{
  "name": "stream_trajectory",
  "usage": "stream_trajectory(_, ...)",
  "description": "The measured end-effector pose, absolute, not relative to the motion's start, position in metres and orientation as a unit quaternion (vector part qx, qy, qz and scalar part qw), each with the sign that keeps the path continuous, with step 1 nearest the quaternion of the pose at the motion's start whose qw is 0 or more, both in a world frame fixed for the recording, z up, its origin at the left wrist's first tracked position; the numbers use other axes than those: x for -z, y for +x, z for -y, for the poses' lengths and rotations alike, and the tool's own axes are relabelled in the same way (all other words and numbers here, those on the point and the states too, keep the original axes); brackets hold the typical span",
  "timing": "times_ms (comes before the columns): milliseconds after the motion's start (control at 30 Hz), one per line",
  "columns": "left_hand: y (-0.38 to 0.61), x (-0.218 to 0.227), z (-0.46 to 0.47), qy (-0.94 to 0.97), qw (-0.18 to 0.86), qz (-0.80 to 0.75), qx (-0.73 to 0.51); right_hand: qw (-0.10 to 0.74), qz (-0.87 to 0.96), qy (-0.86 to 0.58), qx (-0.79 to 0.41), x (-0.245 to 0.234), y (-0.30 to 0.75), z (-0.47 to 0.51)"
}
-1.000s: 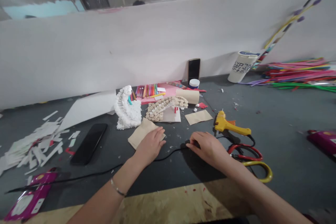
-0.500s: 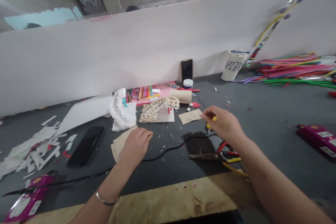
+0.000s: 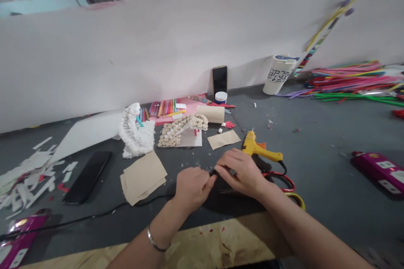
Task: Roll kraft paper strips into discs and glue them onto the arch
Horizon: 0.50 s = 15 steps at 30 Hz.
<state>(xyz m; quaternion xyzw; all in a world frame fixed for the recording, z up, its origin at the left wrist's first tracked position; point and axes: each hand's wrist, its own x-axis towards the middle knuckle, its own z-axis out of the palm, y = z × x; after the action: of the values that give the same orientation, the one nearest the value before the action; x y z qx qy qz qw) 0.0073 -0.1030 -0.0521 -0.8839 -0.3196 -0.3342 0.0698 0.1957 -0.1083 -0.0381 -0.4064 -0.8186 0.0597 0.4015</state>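
My hands have come together over the dark table, fingers closed around a short stretch of black cord. My left hand pinches it from the left, and the cord trails away from under that hand across the table. My right hand grips close beside it; its fingers partly hide what lies between them. Just beyond my right hand lies a yellow glue gun on its side. Scissors with red and yellow handles lie partly under my right wrist. Left of my hands sits a stack of brown paper squares.
A white textured model and a small arch model of rolled paper stand behind. Nearby are a cardboard tube, a brown paper strip, a phone, paper scraps, a cup and pipe cleaners.
My right hand has left the brown paper strip and moved left and down. My left hand has moved right, off the brown paper stack. Both are now on the cord, and the glue gun is uncovered.
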Motion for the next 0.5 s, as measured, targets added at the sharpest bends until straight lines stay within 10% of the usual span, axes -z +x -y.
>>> stream_trajectory(500,-0.009,0.053,0.093,-0.869,0.125,0.359,0.317,0.395,0.758,-0.436,-0.282,0.043,0.188,0.112)
